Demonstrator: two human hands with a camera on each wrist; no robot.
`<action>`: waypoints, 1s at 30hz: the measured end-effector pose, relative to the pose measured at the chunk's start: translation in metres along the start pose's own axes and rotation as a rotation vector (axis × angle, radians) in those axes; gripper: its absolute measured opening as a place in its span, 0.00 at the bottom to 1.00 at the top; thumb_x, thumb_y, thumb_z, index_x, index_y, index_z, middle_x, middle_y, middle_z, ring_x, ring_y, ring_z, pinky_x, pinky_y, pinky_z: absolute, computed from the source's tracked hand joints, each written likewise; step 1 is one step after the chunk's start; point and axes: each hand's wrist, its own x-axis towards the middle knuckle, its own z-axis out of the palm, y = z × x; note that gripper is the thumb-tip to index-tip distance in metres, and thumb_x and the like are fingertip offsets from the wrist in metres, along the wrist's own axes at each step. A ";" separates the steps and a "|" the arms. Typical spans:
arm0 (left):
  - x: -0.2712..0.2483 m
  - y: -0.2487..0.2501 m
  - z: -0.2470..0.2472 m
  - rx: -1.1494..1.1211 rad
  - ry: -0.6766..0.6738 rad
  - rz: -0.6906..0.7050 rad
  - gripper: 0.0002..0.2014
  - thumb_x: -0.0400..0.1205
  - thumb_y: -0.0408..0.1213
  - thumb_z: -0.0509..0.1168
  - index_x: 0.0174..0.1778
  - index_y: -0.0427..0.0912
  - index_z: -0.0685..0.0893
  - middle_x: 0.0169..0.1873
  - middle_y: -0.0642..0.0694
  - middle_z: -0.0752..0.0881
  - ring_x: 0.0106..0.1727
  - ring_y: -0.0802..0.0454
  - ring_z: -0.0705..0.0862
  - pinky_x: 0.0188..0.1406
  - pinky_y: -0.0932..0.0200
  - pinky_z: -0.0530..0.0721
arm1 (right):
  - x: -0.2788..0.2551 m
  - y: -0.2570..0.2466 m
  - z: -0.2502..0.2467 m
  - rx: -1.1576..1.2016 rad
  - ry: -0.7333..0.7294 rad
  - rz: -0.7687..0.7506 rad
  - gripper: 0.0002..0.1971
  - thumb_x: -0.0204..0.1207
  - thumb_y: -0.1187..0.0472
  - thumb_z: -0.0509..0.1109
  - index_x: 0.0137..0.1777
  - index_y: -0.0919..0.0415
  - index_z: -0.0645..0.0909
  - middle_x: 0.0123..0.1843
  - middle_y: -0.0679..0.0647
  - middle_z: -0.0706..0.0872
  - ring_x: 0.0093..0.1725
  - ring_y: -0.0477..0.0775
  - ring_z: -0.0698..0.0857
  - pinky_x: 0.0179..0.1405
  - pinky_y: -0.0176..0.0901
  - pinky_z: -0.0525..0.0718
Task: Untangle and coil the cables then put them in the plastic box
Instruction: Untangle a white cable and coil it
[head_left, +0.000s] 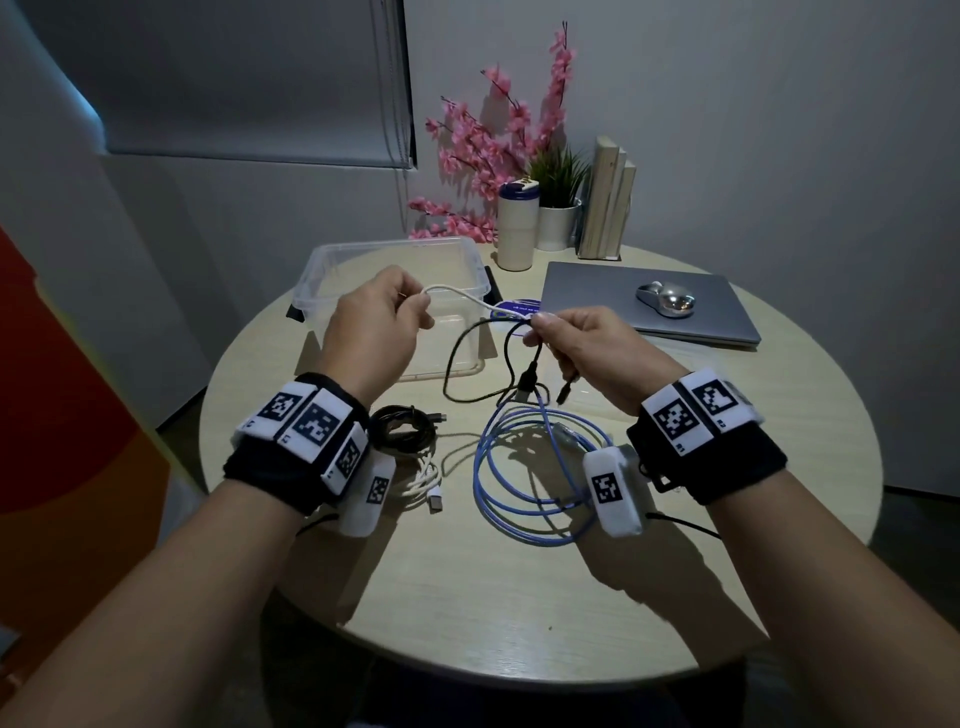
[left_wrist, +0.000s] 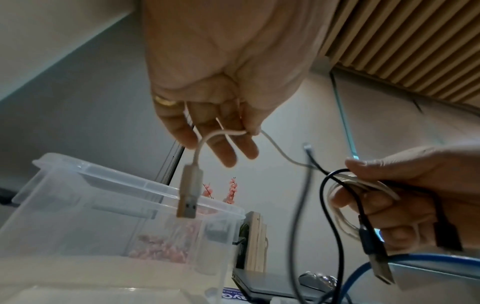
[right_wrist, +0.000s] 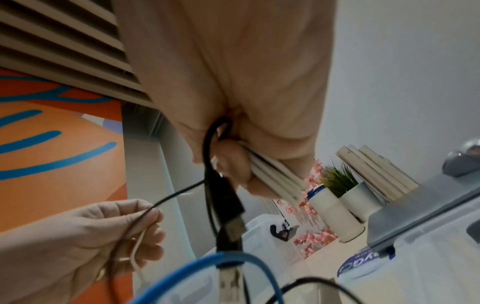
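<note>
Both hands are raised above the round table in front of the clear plastic box (head_left: 322, 270). My left hand (head_left: 415, 306) pinches a white cable (head_left: 462, 296) near its end; its USB plug (left_wrist: 189, 195) dangles below the fingers (left_wrist: 223, 148). The cable runs across to my right hand (head_left: 540, 327), which grips several white loops (right_wrist: 275, 179) together with a black cable (head_left: 467, 343). The black cable's USB plug (right_wrist: 228, 207) hangs under that hand. A blue cable (head_left: 488, 483) lies loosely looped on the table below.
A coiled black cable (head_left: 405, 431) and a coiled white cable (head_left: 426, 480) lie on the table near my left wrist. At the back right are a closed laptop (head_left: 597, 296) with a silver mouse (head_left: 667, 299), a tumbler (head_left: 517, 228), a potted plant and books.
</note>
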 end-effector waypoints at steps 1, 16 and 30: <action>0.001 -0.002 0.000 0.009 0.011 0.001 0.07 0.85 0.42 0.59 0.43 0.48 0.80 0.36 0.55 0.88 0.43 0.52 0.87 0.46 0.47 0.87 | 0.000 0.000 -0.001 -0.053 0.003 -0.002 0.22 0.82 0.47 0.62 0.51 0.67 0.84 0.34 0.55 0.72 0.35 0.53 0.70 0.40 0.47 0.71; 0.005 0.010 0.009 -0.343 0.076 -0.142 0.09 0.87 0.35 0.55 0.41 0.47 0.76 0.39 0.45 0.89 0.40 0.48 0.90 0.51 0.44 0.87 | -0.012 -0.016 -0.007 -0.217 -0.077 -0.148 0.16 0.83 0.52 0.62 0.45 0.60 0.87 0.31 0.50 0.73 0.33 0.45 0.71 0.34 0.39 0.70; -0.008 0.000 0.027 0.080 -0.138 -0.006 0.05 0.83 0.35 0.65 0.42 0.44 0.85 0.36 0.44 0.87 0.37 0.45 0.85 0.42 0.52 0.86 | -0.015 -0.031 -0.009 0.631 -0.048 -0.150 0.14 0.85 0.63 0.58 0.36 0.60 0.71 0.24 0.49 0.66 0.25 0.47 0.63 0.22 0.36 0.73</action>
